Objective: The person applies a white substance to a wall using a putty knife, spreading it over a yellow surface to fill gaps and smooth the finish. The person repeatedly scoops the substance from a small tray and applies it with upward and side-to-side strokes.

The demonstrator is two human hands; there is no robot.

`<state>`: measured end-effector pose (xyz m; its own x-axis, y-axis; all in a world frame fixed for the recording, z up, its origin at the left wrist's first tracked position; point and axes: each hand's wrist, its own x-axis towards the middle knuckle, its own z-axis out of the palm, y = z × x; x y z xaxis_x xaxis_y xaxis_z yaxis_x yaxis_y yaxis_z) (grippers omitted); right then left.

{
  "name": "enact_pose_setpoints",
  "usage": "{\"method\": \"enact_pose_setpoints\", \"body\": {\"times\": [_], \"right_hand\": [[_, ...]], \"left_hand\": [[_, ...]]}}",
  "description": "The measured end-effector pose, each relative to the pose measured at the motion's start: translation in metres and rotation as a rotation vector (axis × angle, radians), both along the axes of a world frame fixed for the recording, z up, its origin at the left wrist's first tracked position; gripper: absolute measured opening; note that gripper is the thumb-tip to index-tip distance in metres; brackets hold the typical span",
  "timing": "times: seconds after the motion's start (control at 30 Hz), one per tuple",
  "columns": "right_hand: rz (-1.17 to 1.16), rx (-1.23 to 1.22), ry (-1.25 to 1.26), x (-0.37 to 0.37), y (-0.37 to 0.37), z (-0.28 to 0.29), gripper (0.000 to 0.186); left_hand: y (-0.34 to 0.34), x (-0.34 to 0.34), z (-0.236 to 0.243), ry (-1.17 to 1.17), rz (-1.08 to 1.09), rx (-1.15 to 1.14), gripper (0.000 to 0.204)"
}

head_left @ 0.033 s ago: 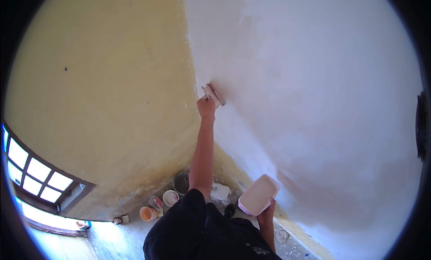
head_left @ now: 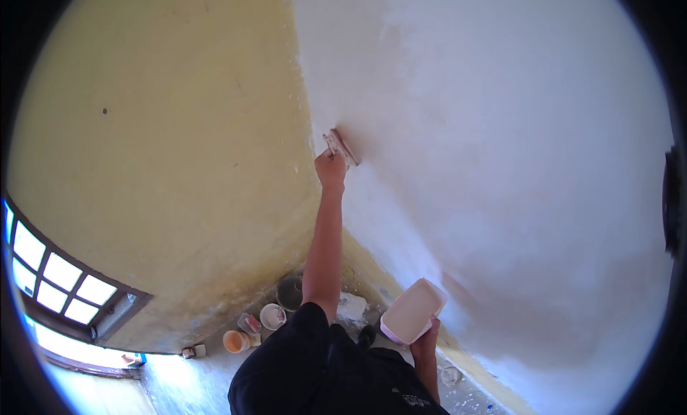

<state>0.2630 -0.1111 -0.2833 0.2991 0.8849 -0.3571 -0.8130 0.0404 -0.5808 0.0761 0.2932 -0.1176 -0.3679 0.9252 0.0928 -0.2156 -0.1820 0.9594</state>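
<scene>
My left hand (head_left: 330, 169) is stretched far out, its fingers wrapped around the handle of a plastering trowel (head_left: 345, 148). The trowel's long narrow blade lies tilted at the white wall (head_left: 458, 128), close to the corner where it meets the yellow wall (head_left: 186, 128). Lower and to the right, my right hand (head_left: 427, 338) grips a pale rectangular tub (head_left: 413, 311) by its near right side. The tub is held tipped near the foot of the white wall, and its inside looks pale pinkish white.
On the floor by the corner stand an orange bucket (head_left: 236, 340), a white bucket (head_left: 273, 316), a small reddish container (head_left: 249, 323) and a dark bucket (head_left: 290, 292). A whitish sheet or bag (head_left: 351, 306) lies beyond my body. A paned window (head_left: 61, 270) is at the left.
My left hand and the trowel have shifted slightly upward and to the right along the white wall. The tub and my right hand stay in place.
</scene>
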Motion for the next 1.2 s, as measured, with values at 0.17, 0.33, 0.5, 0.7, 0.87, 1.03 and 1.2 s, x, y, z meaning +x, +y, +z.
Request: {"method": "enact_pose_setpoints", "body": {"times": [0.17, 0.33, 0.5, 0.7, 0.87, 1.03, 1.2], "right_hand": [[0.036, 0.062, -0.036, 0.004, 0.000, 0.011, 0.058], [-0.013, 0.098, -0.023, 0.009, 0.003, 0.010, 0.058], [-0.030, 0.083, -0.085, 0.020, -0.006, 0.002, 0.058], [-0.073, 0.096, -0.048, 0.022, -0.009, 0.003, 0.059], [-0.016, 0.113, -0.063, 0.019, -0.001, 0.005, 0.059], [-0.015, 0.122, -0.055, 0.013, -0.004, -0.002, 0.056], [-0.045, 0.098, -0.038, 0.006, -0.003, 0.000, 0.051]], "left_hand": [[-0.054, 0.014, 0.061, 0.075, -0.060, 0.198, 0.015], [-0.059, 0.013, 0.073, -0.099, -0.057, 0.345, 0.016], [-0.054, 0.075, 0.081, 0.493, 0.273, 0.396, 0.040], [-0.124, 0.133, 0.028, 0.785, 0.207, 0.697, 0.060], [-0.144, 0.079, -0.019, 0.587, 0.097, 0.690, 0.035], [-0.030, 0.016, 0.002, 0.474, 0.346, 0.194, 0.023], [0.022, 0.017, 0.062, 0.440, 0.278, 0.125, 0.019]]}}
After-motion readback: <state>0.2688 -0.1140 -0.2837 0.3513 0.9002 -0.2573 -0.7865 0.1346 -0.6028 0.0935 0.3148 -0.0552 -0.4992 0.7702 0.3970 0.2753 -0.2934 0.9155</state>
